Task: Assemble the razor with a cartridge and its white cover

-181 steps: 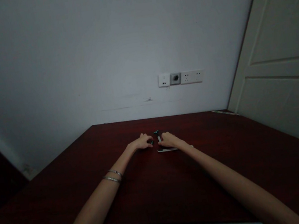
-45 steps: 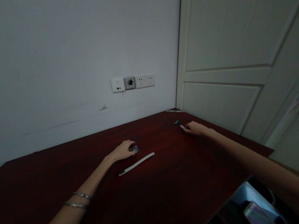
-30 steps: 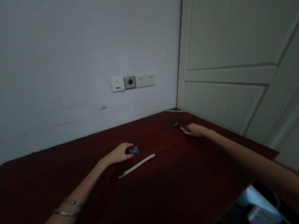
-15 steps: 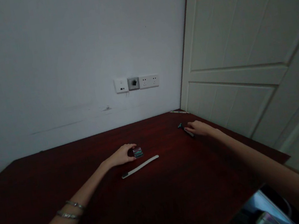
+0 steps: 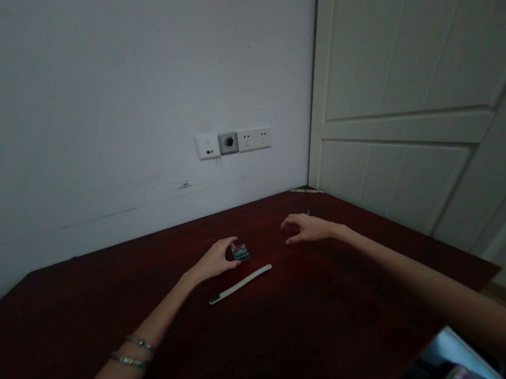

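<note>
My left hand (image 5: pixel 218 258) grips a small clear case of razor cartridges (image 5: pixel 241 253) between thumb and fingers, at or just above the dark red tabletop. Over the table to the right, my right hand (image 5: pixel 305 228) has its fingers apart with nothing in them, pointing toward the case. Behind that hand lies a razor (image 5: pixel 308 212); only the tip of its head shows, the handle being hidden. A thin white strip-like tool (image 5: pixel 240 284) with a dark end lies on the table in front of my left hand.
The table (image 5: pixel 256 346) meets a white wall with a row of sockets (image 5: pixel 254 139). A pale panelled door (image 5: pixel 400 162) stands along the right side. A narrow patterned strip (image 5: pixel 306 191) lies in the far corner. A shiny, bluish flat object (image 5: pixel 454 349) is at the lower right.
My right hand has let go of the razor and moved left, fingers apart. My left hand has shifted the cartridge case slightly right. The razor stays on the table.
</note>
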`<state>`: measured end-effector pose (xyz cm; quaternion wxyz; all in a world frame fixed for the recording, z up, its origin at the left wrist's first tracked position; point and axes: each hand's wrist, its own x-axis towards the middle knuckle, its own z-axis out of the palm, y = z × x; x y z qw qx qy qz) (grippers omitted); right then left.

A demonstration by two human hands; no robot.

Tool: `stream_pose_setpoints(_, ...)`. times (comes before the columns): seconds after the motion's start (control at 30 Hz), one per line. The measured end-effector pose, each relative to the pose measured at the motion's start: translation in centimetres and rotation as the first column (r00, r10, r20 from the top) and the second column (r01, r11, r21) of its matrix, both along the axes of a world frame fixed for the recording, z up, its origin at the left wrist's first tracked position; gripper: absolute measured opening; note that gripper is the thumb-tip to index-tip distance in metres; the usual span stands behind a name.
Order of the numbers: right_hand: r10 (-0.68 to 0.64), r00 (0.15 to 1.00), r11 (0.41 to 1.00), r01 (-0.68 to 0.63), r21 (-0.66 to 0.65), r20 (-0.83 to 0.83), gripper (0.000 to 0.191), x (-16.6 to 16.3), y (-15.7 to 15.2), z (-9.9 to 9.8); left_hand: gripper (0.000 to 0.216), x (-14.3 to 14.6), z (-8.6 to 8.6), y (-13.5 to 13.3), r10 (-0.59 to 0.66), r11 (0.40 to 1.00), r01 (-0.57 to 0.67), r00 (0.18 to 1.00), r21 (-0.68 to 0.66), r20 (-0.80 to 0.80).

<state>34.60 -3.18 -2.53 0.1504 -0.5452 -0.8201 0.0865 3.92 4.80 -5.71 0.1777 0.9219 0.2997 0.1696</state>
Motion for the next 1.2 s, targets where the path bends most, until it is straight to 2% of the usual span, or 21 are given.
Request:
stream_pose_setpoints(0.13, 0.143, 0.989, 0.990, -0.144, -0.015, -0.048, 0.070, -2.4, -0.3, 0.2, 0.072, 2.1, 1.0, -1.4, -0.040, 0.999, 0.038, 0.999, 0.039, 0.030)
stream_pose_setpoints(0.23, 0.215, 0.975, 0.976, -0.216, -0.020, -0.065, 0.077, -3.7, -0.6, 0.2, 0.078, 3.6, 1.5, -2.6, -0.038, 0.997, 0.035, 0.998, 0.072, 0.048)
stream_pose_setpoints(0.33, 0.225, 0.973, 0.974, -0.225, -0.005, -0.048, 0.072, -4.4, -0.8, 0.1, 0.079, 4.7, 1.7, -3.8, -0.038, 0.994, 0.032, 0.997, 0.106, 0.061)
stream_pose_setpoints(0.5, 0.186, 0.982, 0.982, -0.186, -0.003, -0.005, 0.053, -4.6, -1.1, 0.0, 0.079, 5.6, 2.0, -5.0, -0.067, 0.991, 0.062, 0.997, 0.121, 0.037)
stream_pose_setpoints(0.6, 0.197, 0.980, 0.980, -0.197, -0.023, -0.002, 0.052, -4.3, -1.0, -0.1, 0.079, 6.1, 2.1, -5.2, -0.087, 0.990, 0.085, 0.996, 0.110, 0.006)
stream_pose_setpoints(0.77, 0.151, 0.988, 0.988, -0.150, -0.030, 0.023, 0.053, -1.7, 0.3, -0.5, 0.076, 6.0, 2.0, -4.7, -0.063, 0.986, 0.070, 0.997, 0.152, -0.053)
stream_pose_setpoints(0.9, -0.010, 0.992, 0.995, 0.022, -0.094, 0.126, 0.052, 2.6, 2.0, -1.1, 0.044, 4.3, 1.7, -3.2, -0.070, 0.973, 0.092, 0.991, 0.213, -0.110)
stream_pose_setpoints(1.03, -0.129, 0.964, 0.972, 0.170, -0.165, 0.231, 0.054, 6.4, 3.4, -2.0, 0.031, 1.9, 1.6, -1.9, -0.024, 0.984, 0.045, 0.992, 0.171, -0.123)
stream_pose_setpoints(1.2, -0.172, 0.943, 0.949, 0.236, -0.207, 0.283, 0.056, 8.1, 4.3, -2.7, 0.028, 0.1, 2.0, -1.7, 0.006, 0.997, 0.008, 0.986, 0.083, -0.167)
